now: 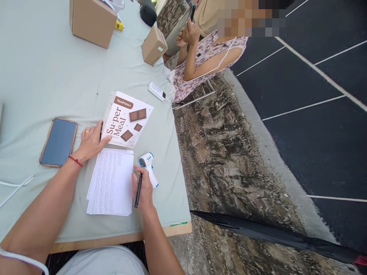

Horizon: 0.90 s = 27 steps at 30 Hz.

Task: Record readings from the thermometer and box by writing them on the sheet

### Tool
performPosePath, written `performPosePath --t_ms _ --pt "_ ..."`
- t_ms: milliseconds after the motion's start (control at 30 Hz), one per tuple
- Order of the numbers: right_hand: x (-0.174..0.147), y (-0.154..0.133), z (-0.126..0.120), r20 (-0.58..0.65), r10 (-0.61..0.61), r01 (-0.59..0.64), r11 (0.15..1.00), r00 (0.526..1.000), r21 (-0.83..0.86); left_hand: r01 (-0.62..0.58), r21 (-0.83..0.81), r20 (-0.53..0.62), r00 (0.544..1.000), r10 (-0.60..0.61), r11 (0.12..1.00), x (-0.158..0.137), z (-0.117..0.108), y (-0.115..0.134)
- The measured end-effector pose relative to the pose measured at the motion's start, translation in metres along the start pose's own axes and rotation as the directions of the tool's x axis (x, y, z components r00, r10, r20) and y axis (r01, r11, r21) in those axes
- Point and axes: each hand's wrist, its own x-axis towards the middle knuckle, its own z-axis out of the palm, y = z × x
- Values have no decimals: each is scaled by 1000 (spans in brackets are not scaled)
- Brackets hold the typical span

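My left hand (92, 139) grips the lower left edge of a white and brown Su-per Meal box (140, 131), its thumb on the printed front. Between the fingers of my right hand (145, 189) is a black pen (138, 191), held over the right edge of a stack of paper sheets (110, 187). Columns of small handwriting cover most of the top sheet, which lies just below the box. Right beside my right hand lies a white and blue infrared thermometer (148, 168). A smartphone (59, 142) with a dark screen rests left of my left hand.
Cardboard boxes (91, 23) (154, 46) stand at the far side of the cloth-covered table (43, 84). A small white device (156, 91) lies near the right edge. Another person (206, 63) sits beyond it, holding a phone. White cable (17, 187) lies at left.
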Motion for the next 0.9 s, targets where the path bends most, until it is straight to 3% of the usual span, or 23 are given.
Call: performPosePath --t_ms 233,600,900 --pt "-27 11 14 122 -87 95 993 989 -63 -7 9 -18 1000 7 1000 0 1 -2" --pt "-16 0 39 141 -120 120 993 983 6 -30 -11 -31 999 30 999 0 3 -4" --pt "-7 7 21 128 -35 36 999 991 0 -36 -26 -10 999 36 999 -2 0 0"
